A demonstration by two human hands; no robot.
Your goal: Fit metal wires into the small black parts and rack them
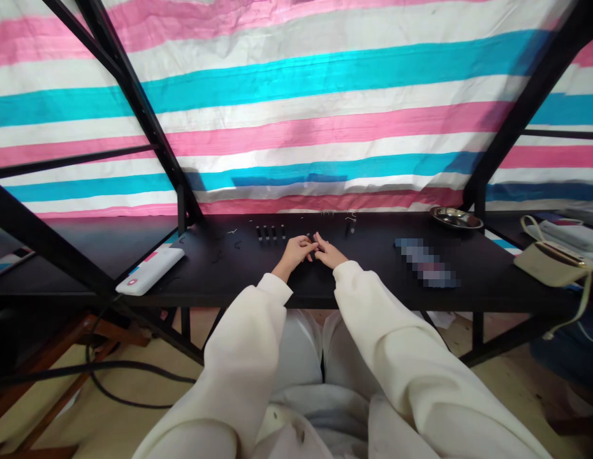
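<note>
My left hand (295,252) and my right hand (329,254) meet over the black table, fingertips close together. The fingers of both are bent in a pinch. Whatever they hold, if anything, is too small to make out. Just left of my left hand, several short dark cylinders with pale ends (266,233) form a row. Beyond my right hand lies another small dark piece with a pale end (352,227). Thin dark and pale scraps (237,244) are scattered to the left.
On the black table (373,280), a white box-like object (150,271) lies at left. To the right are a blurred-out flat object (425,262), a shiny metal dish (455,218) and a cream pouch with a strap (548,262). Black metal frame bars (150,127) rise on both sides before a striped sheet (325,83).
</note>
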